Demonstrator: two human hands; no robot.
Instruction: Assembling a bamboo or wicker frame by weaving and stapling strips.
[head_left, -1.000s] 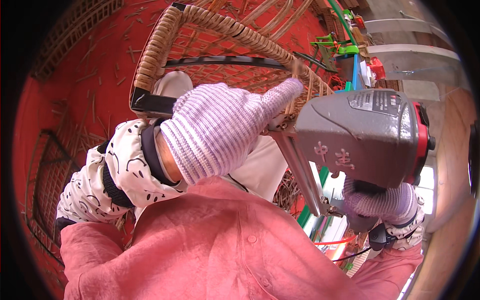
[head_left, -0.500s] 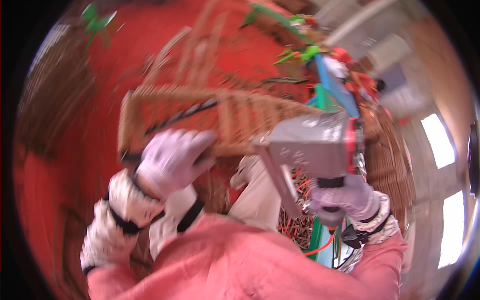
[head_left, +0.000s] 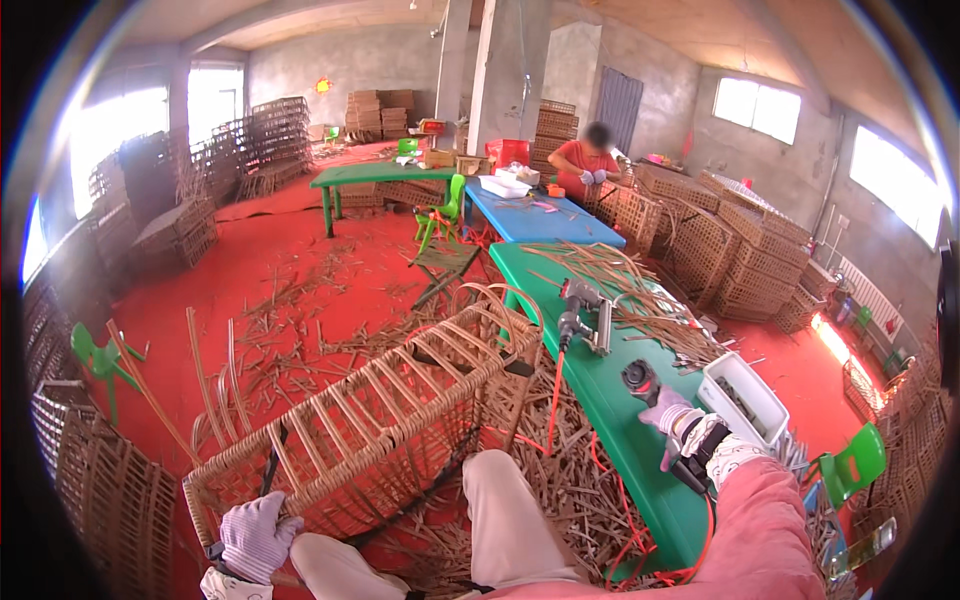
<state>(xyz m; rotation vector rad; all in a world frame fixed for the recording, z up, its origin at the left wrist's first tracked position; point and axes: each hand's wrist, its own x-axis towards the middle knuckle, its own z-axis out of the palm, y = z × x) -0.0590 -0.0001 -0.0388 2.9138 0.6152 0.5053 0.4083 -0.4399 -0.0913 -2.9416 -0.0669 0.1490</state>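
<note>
A long woven wicker basket point(head_left: 375, 425) with crosswise slats lies tilted in front of my legs, its far end toward the green table. At its near left corner my left hand point(head_left: 258, 537), in a pale glove, has its fingers curled on the rim. My right hand point(head_left: 668, 415), also gloved, reaches over the green table point(head_left: 620, 440). It closes around a dark tool with a round head point(head_left: 639, 377), most of whose body the hand hides. Farther along the tabletop lies a grey nail gun point(head_left: 585, 315) with an orange hose point(head_left: 556, 395).
A white bin point(head_left: 745, 395) stands right of my right hand. Cane strips point(head_left: 610, 285) litter the table, and offcuts point(head_left: 560, 500) pile beneath. A blue table point(head_left: 545, 220) adjoins it; a person point(head_left: 590, 160) works beyond. Stacked baskets point(head_left: 700, 235) and a green chair point(head_left: 855, 465) are at right.
My right hand has let go of the nail gun, now on the table, and closed on the dark tool. The basket now reaches down lower left, my left hand at its corner. The view has swung up.
</note>
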